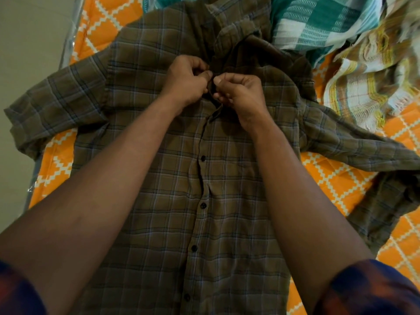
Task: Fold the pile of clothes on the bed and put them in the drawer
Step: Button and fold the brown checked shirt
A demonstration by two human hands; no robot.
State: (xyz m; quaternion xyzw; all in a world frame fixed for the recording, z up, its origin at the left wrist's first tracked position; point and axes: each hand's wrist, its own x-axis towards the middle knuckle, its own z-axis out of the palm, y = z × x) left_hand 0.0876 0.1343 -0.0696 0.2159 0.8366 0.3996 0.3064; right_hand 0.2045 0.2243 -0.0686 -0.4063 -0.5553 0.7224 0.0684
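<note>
A brown plaid shirt (pixel 159 178) lies front up on the bed, spread over an orange quilt (pixel 336 178) with a white diamond pattern, its sleeves thrown out to either side. The left hand (pixel 186 80) and right hand (pixel 238 92) meet at the top of the shirt's front strip, just below the collar. Each grip is closed, thumb and curled fingers pinching the fabric edge there. Dark buttons (pixel 203 158) run down the front strip towards the camera and appear fastened. Beyond the collar lies a teal checked cloth (pixel 318 26), with a yellow striped cloth (pixel 363 87) crumpled beside it, both on the bed.
</note>
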